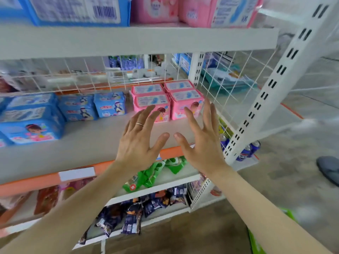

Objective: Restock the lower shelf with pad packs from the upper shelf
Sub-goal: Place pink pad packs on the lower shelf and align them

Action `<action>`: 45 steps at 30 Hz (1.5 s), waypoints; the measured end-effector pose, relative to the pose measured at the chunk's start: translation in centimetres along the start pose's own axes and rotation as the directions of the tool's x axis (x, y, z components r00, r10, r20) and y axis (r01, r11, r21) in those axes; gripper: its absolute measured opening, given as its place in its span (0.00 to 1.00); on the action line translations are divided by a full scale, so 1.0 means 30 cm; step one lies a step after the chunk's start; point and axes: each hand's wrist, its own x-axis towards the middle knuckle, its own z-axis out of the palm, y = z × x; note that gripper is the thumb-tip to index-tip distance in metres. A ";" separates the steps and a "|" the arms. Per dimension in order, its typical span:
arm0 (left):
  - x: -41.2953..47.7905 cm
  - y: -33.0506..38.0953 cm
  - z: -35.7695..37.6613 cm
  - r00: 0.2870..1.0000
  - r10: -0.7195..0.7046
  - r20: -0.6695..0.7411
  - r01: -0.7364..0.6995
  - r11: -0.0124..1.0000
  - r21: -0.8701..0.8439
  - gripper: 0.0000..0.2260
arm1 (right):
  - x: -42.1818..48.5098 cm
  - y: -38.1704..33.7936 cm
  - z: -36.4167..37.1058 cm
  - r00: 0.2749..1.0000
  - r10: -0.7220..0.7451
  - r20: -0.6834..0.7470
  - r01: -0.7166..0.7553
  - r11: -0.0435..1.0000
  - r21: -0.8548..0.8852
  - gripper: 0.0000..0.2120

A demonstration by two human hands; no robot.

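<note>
- Left hand [139, 138] and right hand [203, 143] hover just before the pink packs [180, 99], fingers spread, gripping nothing.
- Palms face them, probably to square them on the shelf [102, 136].

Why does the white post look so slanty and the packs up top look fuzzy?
Head view: the wide-angle lens makes the white post lean; the blue pack at the top edge is blurred; the pink packs, left hand and right hand look sharper; the light is soft and even.

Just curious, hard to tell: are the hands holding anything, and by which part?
Nothing. The left hand and right hand are both empty, fingers spread, before the pink packs.
</note>
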 end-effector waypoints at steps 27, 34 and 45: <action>-0.100 0.155 -0.617 0.920 0.045 -0.390 0.072 0.957 0.280 0.28 | 0.243 -0.363 -0.230 0.845 -0.448 -0.293 0.517 0.825 0.228 0.31; -0.023 0.020 -0.832 0.868 0.113 -0.484 0.024 0.963 0.268 0.28 | 0.437 -0.611 -0.262 0.767 -0.488 -0.417 0.594 0.786 0.171 0.31; -0.132 -0.307 -1.087 0.794 0.127 -0.594 -0.005 0.979 0.203 0.26 | 0.914 -1.106 -0.131 0.980 -0.172 -0.103 0.191 0.957 0.217 0.54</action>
